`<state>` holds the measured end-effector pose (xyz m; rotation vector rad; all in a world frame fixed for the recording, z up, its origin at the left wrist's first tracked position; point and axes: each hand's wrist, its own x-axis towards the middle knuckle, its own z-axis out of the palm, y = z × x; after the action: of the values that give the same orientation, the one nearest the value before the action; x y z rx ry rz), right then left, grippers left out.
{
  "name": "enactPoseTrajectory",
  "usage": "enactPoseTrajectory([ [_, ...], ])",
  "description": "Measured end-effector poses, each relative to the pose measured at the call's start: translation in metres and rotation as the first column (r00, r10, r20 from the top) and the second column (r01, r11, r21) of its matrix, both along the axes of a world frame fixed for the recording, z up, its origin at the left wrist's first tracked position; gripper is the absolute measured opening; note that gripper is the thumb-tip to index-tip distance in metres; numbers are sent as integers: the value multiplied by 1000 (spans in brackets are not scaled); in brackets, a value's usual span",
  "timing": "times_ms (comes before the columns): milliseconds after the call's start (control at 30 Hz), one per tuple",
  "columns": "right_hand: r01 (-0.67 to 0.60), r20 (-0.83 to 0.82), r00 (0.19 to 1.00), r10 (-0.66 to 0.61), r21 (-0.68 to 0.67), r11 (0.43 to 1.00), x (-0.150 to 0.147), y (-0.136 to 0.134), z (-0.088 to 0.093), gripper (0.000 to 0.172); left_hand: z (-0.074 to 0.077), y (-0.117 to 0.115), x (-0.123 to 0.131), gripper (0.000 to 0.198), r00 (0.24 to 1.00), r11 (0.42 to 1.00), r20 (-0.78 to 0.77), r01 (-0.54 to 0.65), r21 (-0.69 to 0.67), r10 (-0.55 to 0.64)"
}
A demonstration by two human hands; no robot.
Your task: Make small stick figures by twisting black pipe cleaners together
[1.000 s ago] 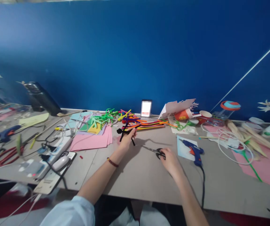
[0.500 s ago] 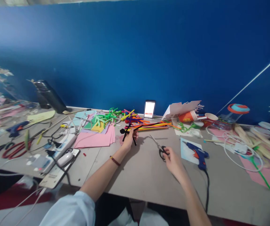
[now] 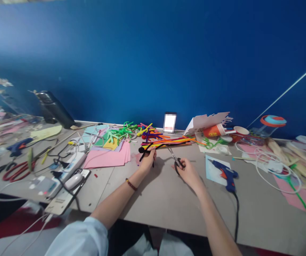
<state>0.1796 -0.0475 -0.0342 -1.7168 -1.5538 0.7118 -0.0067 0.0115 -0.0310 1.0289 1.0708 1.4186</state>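
My left hand [image 3: 147,163] is closed on a black pipe-cleaner piece [image 3: 142,150], which has a rounded lump at its left and thin strands sticking out. Part of the piece is hidden behind my fingers. In my right hand [image 3: 190,173] is a pair of scissors with black handles [image 3: 178,163], its blades parted and pointing away towards the back. The blades stand to the right of my left hand, apart from it. Just beyond both hands lies a bundle of loose pipe cleaners [image 3: 176,142] in orange, red, yellow and black.
Pink paper sheets [image 3: 105,159] and green pipe cleaners [image 3: 122,131] lie left. A power strip [image 3: 71,167] and red-handled scissors [image 3: 15,171] sit farther left. On the right are a blue glue gun [image 3: 229,174] with its cord and a paper cup [image 3: 213,131]. A phone [image 3: 170,122] leans at the back.
My right hand has moved left and slightly up with the scissors, closer to my left hand, and the blades have parted. My left hand has turned the black piece slightly.
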Motion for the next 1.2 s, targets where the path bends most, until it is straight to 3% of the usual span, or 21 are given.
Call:
enactPoseTrajectory([
  [200,47,-16,999,-46,65,997,-9,-1,-13,38,2,-11,9,42,992,992,-31,122,-18,-122],
  [367,85,18,996,-88,120,989,-7,-4,-9,37,2,-20,10,40,969,982,-162,178,-56,-185],
  [500,53,53,997,-59,116,992,-5,-5,-5,32,4,-26,9,37,935,988,-320,134,-75,-151],
  [767,70,148,986,-76,44,997,-9,-12,7,30,7,-27,10,32,886,996,-459,87,26,-66],
  [900,63,171,983,-68,38,997,-10,-13,8,28,4,-25,9,34,873,975,-484,153,161,-57],
  [1200,49,171,984,-54,37,998,-8,-14,7,27,12,-31,10,31,868,961,-484,217,171,-110],
])
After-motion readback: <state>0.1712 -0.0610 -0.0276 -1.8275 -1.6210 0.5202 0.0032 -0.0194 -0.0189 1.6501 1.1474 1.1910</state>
